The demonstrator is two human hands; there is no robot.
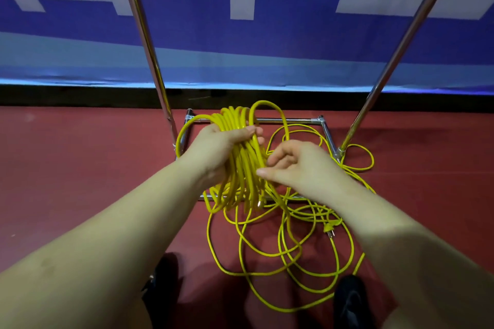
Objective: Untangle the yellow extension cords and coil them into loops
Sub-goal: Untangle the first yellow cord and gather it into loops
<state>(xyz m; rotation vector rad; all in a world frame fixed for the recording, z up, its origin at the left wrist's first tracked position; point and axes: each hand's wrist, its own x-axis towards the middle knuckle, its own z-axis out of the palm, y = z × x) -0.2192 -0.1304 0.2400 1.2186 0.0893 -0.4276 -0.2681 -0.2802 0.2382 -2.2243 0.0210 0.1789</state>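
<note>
My left hand (219,147) grips a bundle of several yellow cord loops (246,165), held up in front of me. The loops stick out above the fist and hang below it. My right hand (296,165) is just right of the bundle, fingers loosely curled and touching the strands; whether it pinches one I cannot tell. From the bundle the cord runs down into a loose yellow tangle (288,243) on the red floor. A yellow plug (331,228) with metal prongs lies in that tangle at the right.
A chrome rack base (324,128) sits on the red floor under the cords, with two slanted metal poles (149,48) rising left and right. A blue and white banner (240,21) hangs behind. My dark shoes (350,299) are at the bottom.
</note>
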